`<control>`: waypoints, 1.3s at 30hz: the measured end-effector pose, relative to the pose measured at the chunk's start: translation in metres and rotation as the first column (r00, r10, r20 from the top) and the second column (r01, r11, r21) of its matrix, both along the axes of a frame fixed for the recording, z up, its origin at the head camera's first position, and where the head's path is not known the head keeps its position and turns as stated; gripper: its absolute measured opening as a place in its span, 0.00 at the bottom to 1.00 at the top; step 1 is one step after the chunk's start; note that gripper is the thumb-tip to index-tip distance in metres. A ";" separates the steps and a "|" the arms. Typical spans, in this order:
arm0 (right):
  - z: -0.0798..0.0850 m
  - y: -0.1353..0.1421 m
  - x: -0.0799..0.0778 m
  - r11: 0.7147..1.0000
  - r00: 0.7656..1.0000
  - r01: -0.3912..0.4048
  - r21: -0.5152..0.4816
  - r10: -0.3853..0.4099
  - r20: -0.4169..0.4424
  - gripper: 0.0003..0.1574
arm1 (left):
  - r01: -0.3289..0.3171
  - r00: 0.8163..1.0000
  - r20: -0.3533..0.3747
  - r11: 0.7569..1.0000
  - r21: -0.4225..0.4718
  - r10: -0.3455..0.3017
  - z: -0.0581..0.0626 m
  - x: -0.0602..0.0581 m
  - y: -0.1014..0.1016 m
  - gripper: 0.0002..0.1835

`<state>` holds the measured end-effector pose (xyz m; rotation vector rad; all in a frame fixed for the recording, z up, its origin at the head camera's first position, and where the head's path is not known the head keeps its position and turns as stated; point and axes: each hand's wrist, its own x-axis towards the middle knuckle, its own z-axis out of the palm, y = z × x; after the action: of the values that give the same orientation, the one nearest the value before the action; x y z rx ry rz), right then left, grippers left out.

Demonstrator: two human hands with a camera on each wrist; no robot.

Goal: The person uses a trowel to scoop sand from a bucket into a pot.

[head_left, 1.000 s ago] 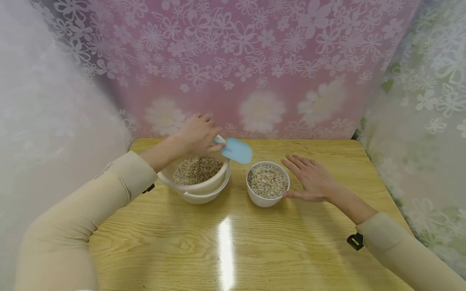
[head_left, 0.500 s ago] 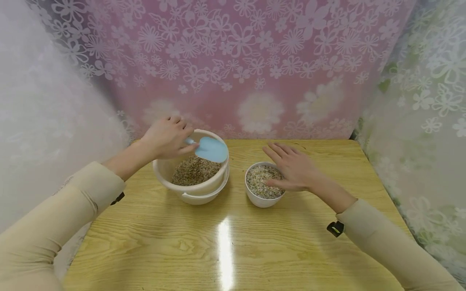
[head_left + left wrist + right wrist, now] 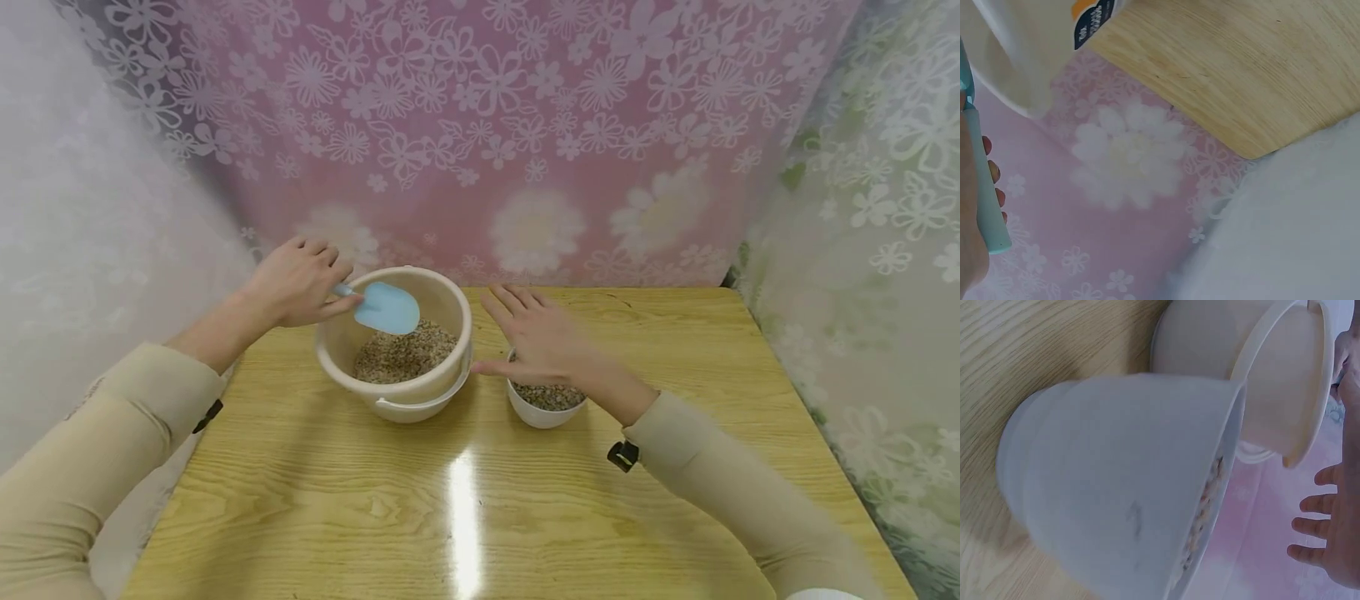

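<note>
My left hand (image 3: 303, 283) grips a light blue scoop (image 3: 388, 308) by its handle, holding the blade over the left side of a cream bucket (image 3: 333, 364). The handle (image 3: 990, 194) and curled fingertips show in the left wrist view. Inside the bucket lie mixed grains or fine gravel (image 3: 405, 352). To the right stands a white bowl (image 3: 546, 415), filled with similar pale grains. Above it my right hand (image 3: 536, 337) stretches out flat, fingers spread and holding nothing, hiding much of the bowl. The bowl (image 3: 1116, 469) looms large in the right wrist view.
Everything stands on a wood-grain table (image 3: 360, 508). A pink flowered curtain (image 3: 450, 183) hangs behind its far edge, with pale sheets at both sides. The bucket's white bail handle (image 3: 420, 407) hangs down in front. Bucket and bowl stand a short gap apart.
My left hand has carried the scoop leftward, from between the bowl and bucket back over the bucket. My right hand has moved left from beside the bowl to above it.
</note>
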<state>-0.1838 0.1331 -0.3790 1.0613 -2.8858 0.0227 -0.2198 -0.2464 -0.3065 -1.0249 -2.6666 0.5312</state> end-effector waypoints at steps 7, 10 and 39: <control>-0.001 -0.025 -0.005 1.000 1.000 0.005 -0.005 -0.005 -0.028 0.73 | 0.023 1.000 0.007 0.996 -0.090 -0.022 -0.012 -0.003 -0.006 0.25; -0.001 -0.032 -0.004 1.000 1.000 0.007 0.002 -0.007 -0.024 0.75 | 0.038 0.999 0.014 0.992 -0.124 -0.037 -0.017 -0.004 -0.006 0.27; 0.000 -0.041 0.008 0.999 0.999 0.032 0.012 -0.032 -0.026 0.84 | 0.175 0.958 -0.134 0.885 -0.432 -0.255 -0.042 -0.014 0.021 0.30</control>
<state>-0.1759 0.0921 -0.3791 1.0097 -2.8828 -0.0112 -0.2339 -0.2250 -0.3484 -1.2906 -2.2816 1.1212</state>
